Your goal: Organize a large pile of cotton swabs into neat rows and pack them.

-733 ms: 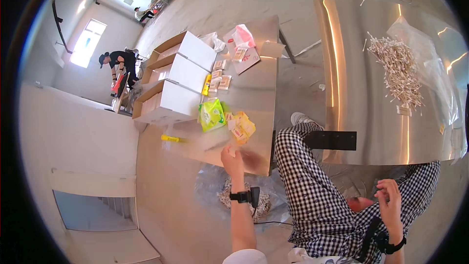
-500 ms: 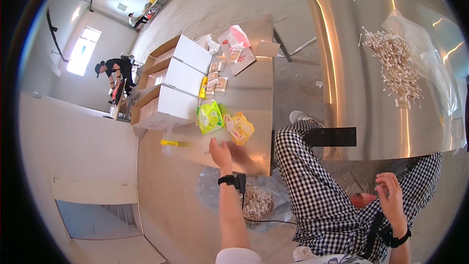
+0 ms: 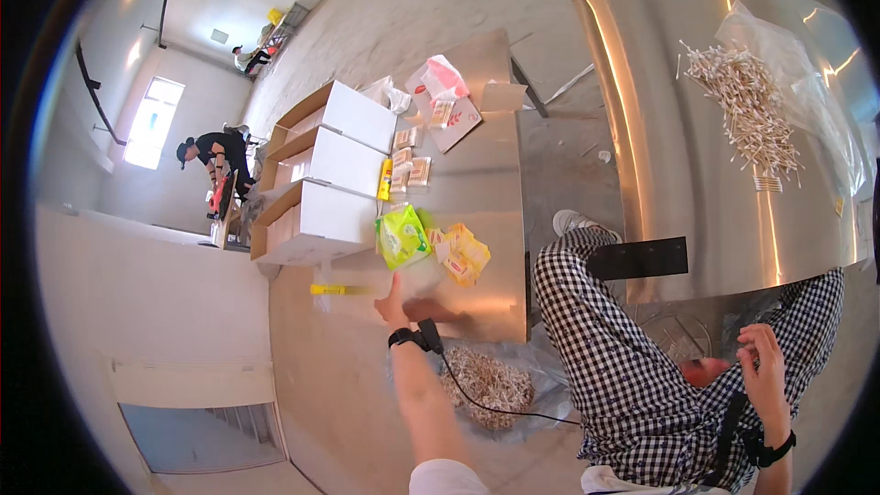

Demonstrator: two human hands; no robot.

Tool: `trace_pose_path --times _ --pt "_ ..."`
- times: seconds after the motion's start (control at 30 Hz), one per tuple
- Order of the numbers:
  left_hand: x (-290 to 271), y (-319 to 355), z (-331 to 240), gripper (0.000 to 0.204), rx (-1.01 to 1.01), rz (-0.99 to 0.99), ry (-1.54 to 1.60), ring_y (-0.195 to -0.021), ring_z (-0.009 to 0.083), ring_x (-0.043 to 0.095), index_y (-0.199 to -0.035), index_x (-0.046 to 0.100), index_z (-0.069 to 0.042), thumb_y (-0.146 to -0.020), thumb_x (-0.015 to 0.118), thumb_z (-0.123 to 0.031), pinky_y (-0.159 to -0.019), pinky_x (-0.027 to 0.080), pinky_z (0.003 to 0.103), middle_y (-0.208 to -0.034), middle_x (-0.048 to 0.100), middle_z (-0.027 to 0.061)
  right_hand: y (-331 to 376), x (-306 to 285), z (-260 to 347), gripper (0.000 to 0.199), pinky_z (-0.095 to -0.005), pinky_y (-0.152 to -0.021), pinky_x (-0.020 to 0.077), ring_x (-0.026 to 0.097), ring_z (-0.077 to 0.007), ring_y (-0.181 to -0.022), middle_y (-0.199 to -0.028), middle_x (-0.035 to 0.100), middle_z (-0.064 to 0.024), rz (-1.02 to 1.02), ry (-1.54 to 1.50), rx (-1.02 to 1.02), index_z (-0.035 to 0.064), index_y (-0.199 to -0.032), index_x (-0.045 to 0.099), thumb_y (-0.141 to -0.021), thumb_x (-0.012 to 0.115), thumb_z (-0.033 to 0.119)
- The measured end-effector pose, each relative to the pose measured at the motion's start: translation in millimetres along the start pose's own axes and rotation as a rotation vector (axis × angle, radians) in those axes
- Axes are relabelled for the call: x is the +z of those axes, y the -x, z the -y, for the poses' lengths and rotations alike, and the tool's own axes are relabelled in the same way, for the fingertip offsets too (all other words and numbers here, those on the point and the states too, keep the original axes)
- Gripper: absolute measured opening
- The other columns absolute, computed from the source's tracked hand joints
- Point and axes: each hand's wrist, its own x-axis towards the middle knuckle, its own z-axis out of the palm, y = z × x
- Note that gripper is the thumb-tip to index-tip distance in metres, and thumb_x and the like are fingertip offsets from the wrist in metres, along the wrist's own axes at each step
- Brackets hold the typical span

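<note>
My left hand [image 3: 392, 306] reaches over the near end of the left metal table [image 3: 481, 298], index finger stretched out and thumb apart. I see nothing held in it. A yellow stick-shaped tube [image 3: 330, 290] lies just left of it. Beyond the fingertips lie a green-and-white soft packet [image 3: 401, 238] and several yellow printed cards [image 3: 466, 255]. My right hand [image 3: 763, 368] is raised over my right thigh, its fingers loosely bent and apart, with nothing visible in it. A heap of cotton swabs [image 3: 747, 105] lies on the right metal table [image 3: 678, 147], with a small row of swabs [image 3: 767, 184] at its near end.
White cartons [image 3: 341, 165] stand along the left table's far-left side. Small swab packs [image 3: 419, 171], a yellow tube [image 3: 385, 180] and a printed carton piece [image 3: 449, 119] lie beside them. A plastic bag of swabs [image 3: 490, 390] sits on the floor. Another person [image 3: 225, 151] works farther back.
My left hand has shifted slightly left and its index finger now points more forward. The whole view has turned a little; my right hand keeps its pose.
</note>
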Motion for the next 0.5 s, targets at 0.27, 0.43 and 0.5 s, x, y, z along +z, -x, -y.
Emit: trace_pose_path --times 0.27,0.43,0.5 --pt "7.1 -19.8 -11.2 0.106 0.062 0.413 -0.122 -0.100 0.0309 0.066 -0.125 0.047 0.024 -0.060 0.095 -0.044 -0.085 0.055 0.039 -0.121 0.062 0.0294 -9.0 6.3 6.6 0.025 -0.0311 -0.065 0.0531 0.067 -0.0236 -0.075 -0.110 0.061 -0.0136 0.035 0.105 0.004 -0.0003 -0.102 0.058 -0.080 0.065 -0.009" --pt "-15.5 -35.8 -5.6 0.080 0.015 0.406 0.127 -0.086 0.0295 0.068 -0.108 0.059 0.021 -0.058 0.098 -0.027 -0.075 0.056 0.040 -0.102 0.068 0.0245 -11.3 2.0 10.0 0.023 -0.0328 -0.064 0.0539 0.068 -0.0259 -0.075 -0.106 0.063 -0.0140 0.072 0.126 -0.049 -0.0005 -0.100 0.058 -0.079 0.066 -0.008" --pt "-21.6 -33.0 -4.6 0.072 0.026 0.448 0.260 -0.086 0.0298 0.068 -0.105 0.059 0.020 -0.058 0.097 -0.020 -0.073 0.056 0.041 -0.101 0.067 0.0233 -13.2 3.1 8.5 0.024 -0.0335 -0.064 0.0539 0.068 -0.0267 -0.074 -0.103 0.063 -0.0136 0.098 0.189 -0.091 0.0000 -0.100 0.058 -0.079 0.067 -0.007"
